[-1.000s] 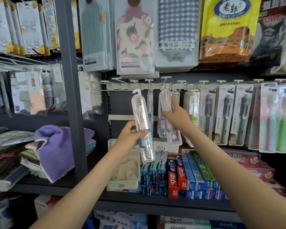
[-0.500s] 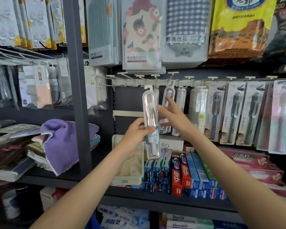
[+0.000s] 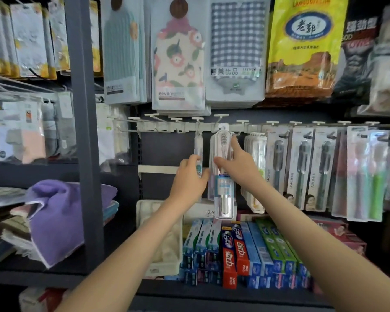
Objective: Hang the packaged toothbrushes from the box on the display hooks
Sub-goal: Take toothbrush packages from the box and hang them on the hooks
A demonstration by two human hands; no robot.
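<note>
A clear packaged toothbrush [image 3: 223, 188] with a blue label hangs upright, its top tab at a white display hook [image 3: 221, 126] on the hook rail [image 3: 167, 127]. My right hand [image 3: 239, 167] holds this pack between thumb and forefinger, the forefinger stretched up its right edge. Just to the left, my left hand [image 3: 188, 179] curls round a narrow toothbrush pack [image 3: 198, 149] that hangs edge-on from the neighbouring hook. Several more packaged toothbrushes [image 3: 302, 167] hang along the rail to the right. No box of toothbrushes shows.
Below the hands, toothpaste cartons [image 3: 239, 251] stand on the shelf beside a white basket [image 3: 142, 212]. Folded purple towels [image 3: 54, 212] lie at left past a grey upright post [image 3: 86, 131]. Packaged cloths [image 3: 178, 59] hang above the rail.
The clear pack went from my left hand up onto the hook, where my right hand now holds it. My left hand moved onto the narrow pack at its left. The view has closed in.
</note>
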